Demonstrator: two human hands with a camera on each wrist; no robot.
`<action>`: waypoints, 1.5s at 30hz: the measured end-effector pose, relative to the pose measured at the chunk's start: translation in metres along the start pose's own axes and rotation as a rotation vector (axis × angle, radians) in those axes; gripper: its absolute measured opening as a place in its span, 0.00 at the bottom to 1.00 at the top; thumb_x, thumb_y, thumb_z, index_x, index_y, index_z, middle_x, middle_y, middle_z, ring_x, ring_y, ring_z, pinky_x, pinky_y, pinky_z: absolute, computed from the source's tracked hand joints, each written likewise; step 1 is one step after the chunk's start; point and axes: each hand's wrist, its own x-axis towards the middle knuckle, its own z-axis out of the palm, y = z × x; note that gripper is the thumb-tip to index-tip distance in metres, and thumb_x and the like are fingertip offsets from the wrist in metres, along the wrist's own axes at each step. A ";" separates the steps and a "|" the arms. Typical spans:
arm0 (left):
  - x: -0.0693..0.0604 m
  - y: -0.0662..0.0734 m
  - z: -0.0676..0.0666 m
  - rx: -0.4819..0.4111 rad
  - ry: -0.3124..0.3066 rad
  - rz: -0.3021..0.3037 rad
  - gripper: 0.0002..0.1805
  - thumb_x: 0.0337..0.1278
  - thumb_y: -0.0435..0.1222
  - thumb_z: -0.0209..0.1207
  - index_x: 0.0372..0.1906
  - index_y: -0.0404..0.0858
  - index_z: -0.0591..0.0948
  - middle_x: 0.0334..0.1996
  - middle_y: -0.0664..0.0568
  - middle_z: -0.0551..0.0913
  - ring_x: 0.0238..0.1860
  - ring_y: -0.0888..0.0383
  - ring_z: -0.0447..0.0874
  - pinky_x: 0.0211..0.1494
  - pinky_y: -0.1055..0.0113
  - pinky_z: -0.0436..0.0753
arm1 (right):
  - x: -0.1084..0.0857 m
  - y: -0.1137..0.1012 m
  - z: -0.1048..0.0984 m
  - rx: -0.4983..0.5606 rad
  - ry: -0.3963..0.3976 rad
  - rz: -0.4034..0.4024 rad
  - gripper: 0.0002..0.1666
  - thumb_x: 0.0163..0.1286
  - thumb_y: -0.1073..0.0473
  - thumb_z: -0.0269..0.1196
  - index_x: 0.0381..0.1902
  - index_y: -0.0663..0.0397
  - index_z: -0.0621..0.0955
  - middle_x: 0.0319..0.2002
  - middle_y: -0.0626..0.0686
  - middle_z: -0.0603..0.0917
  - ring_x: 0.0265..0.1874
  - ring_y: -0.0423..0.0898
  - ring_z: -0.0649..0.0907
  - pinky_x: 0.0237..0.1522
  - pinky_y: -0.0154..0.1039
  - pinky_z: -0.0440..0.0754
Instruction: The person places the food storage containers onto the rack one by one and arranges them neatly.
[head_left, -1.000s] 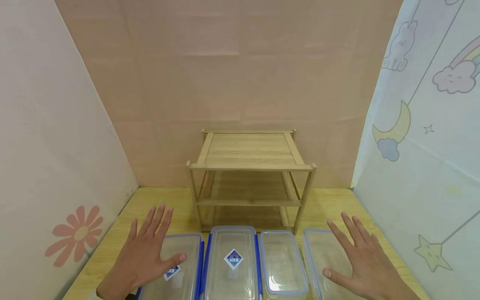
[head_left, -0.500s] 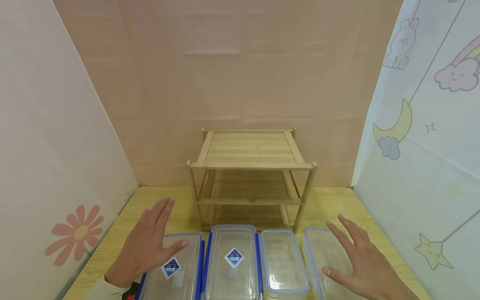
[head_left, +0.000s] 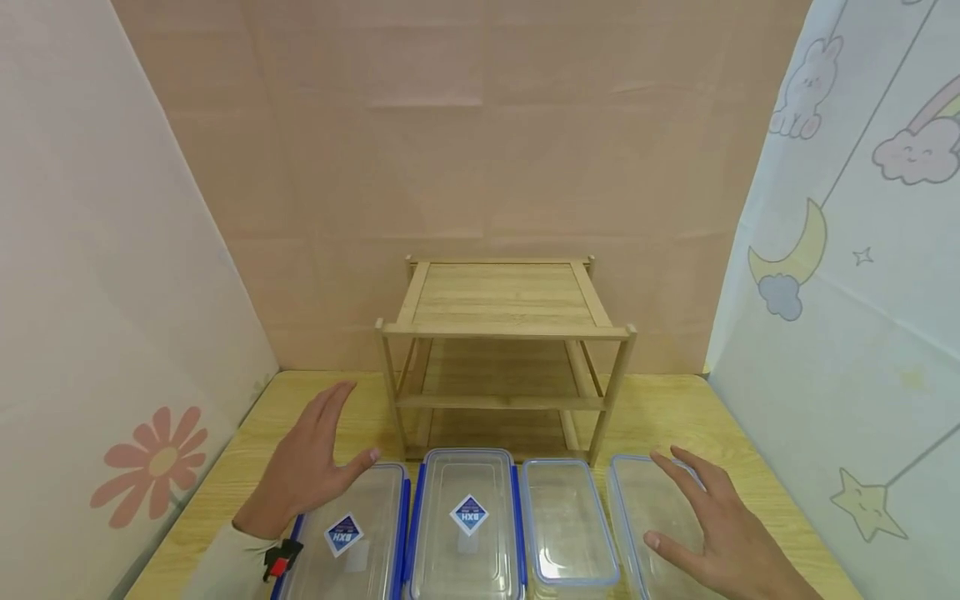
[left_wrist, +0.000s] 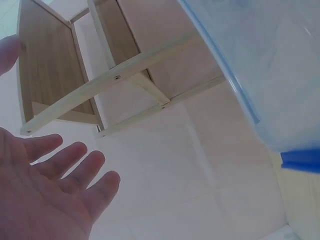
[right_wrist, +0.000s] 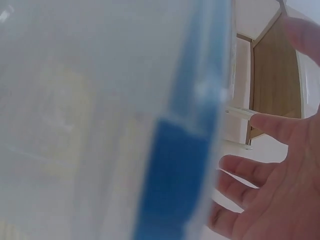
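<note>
On a wood-grain table (head_left: pixel 667 408), four clear plastic containers (head_left: pixel 465 562) stand side by side in a near row, the left two bearing BXH labels (head_left: pixel 469 515). Well apart, fingers relaxed, the left hand (head_left: pixel 307 467) is near the leftmost and the right hand (head_left: pixel 716 525) near the rightmost, whether touching it I cannot tell. Farther off, a three-tier wooden rack (head_left: pixel 504 332) stands before a beige backdrop (head_left: pixel 480 150).

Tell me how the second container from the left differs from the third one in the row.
The second container has dark blue clips along its sides; the third container shows only a pale blue rim. The second's lid is wider than the third's. The second bears a diamond sticker; none shows on the third. Both are see-through.
</note>
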 end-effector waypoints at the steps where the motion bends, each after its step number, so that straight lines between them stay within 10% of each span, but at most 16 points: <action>1: 0.001 0.000 0.001 -0.017 0.003 -0.002 0.55 0.61 0.58 0.69 0.81 0.33 0.58 0.76 0.32 0.66 0.73 0.31 0.69 0.64 0.32 0.80 | 0.000 0.000 0.000 0.009 0.000 0.002 0.59 0.55 0.41 0.81 0.81 0.39 0.67 0.74 0.61 0.67 0.66 0.60 0.72 0.37 0.62 0.84; 16: 0.017 -0.002 0.015 -0.261 0.052 -0.021 0.45 0.65 0.45 0.71 0.79 0.32 0.63 0.73 0.35 0.71 0.70 0.36 0.75 0.65 0.42 0.83 | -0.009 0.012 0.011 0.112 0.033 0.014 0.53 0.57 0.52 0.81 0.78 0.44 0.71 0.70 0.58 0.72 0.64 0.49 0.67 0.46 0.70 0.80; 20: 0.023 0.003 0.018 -0.338 0.065 -0.032 0.43 0.65 0.41 0.71 0.79 0.33 0.64 0.72 0.35 0.72 0.70 0.36 0.75 0.65 0.43 0.83 | -0.009 0.017 0.014 0.113 0.081 0.005 0.51 0.54 0.54 0.82 0.75 0.43 0.74 0.68 0.55 0.75 0.66 0.35 0.64 0.54 0.47 0.75; 26: 0.033 0.008 0.024 -0.440 0.082 -0.033 0.42 0.66 0.37 0.70 0.79 0.33 0.64 0.70 0.36 0.74 0.69 0.37 0.77 0.64 0.46 0.84 | -0.011 0.022 0.018 0.140 0.122 -0.006 0.49 0.53 0.58 0.82 0.73 0.47 0.76 0.66 0.56 0.77 0.66 0.23 0.60 0.39 0.33 0.77; 32: 0.041 0.011 0.032 -0.515 0.064 -0.065 0.41 0.69 0.35 0.68 0.80 0.32 0.61 0.70 0.37 0.73 0.70 0.37 0.77 0.65 0.48 0.84 | -0.013 0.026 0.022 0.143 0.132 0.053 0.43 0.57 0.59 0.80 0.71 0.49 0.78 0.65 0.56 0.78 0.57 0.27 0.64 0.34 0.32 0.74; 39: 0.051 0.012 0.034 -0.544 0.030 -0.091 0.42 0.70 0.33 0.66 0.81 0.32 0.58 0.71 0.37 0.73 0.70 0.37 0.77 0.64 0.47 0.84 | -0.014 0.034 0.025 0.149 0.147 0.093 0.42 0.57 0.58 0.81 0.70 0.46 0.79 0.65 0.54 0.78 0.63 0.32 0.64 0.50 0.54 0.73; 45: 0.056 0.011 0.035 -0.600 -0.005 -0.126 0.42 0.71 0.30 0.64 0.81 0.29 0.56 0.71 0.34 0.72 0.70 0.35 0.76 0.65 0.44 0.83 | -0.016 0.042 0.030 0.122 0.144 0.122 0.41 0.56 0.56 0.82 0.68 0.47 0.80 0.65 0.55 0.78 0.61 0.42 0.67 0.49 0.43 0.69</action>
